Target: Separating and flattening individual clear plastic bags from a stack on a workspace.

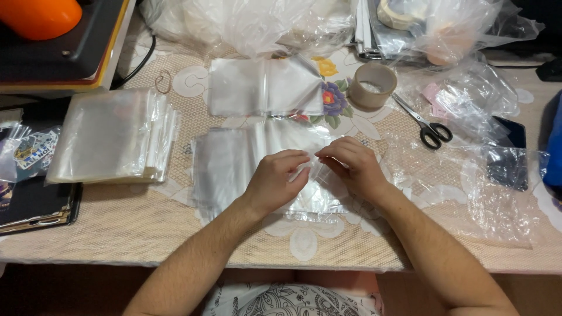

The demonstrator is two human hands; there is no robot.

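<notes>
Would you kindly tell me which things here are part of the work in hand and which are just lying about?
In hand:
- left hand and right hand, both pinching the clear plastic bag

Lying about:
- stack of clear plastic sleeves
- brown tape roll
- black-handled scissors
- folded clear sheet

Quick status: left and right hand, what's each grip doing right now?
Left hand: closed, pinching the clear plastic bag on the pile.
Right hand: closed, pinching the same bag's edge.
</notes>
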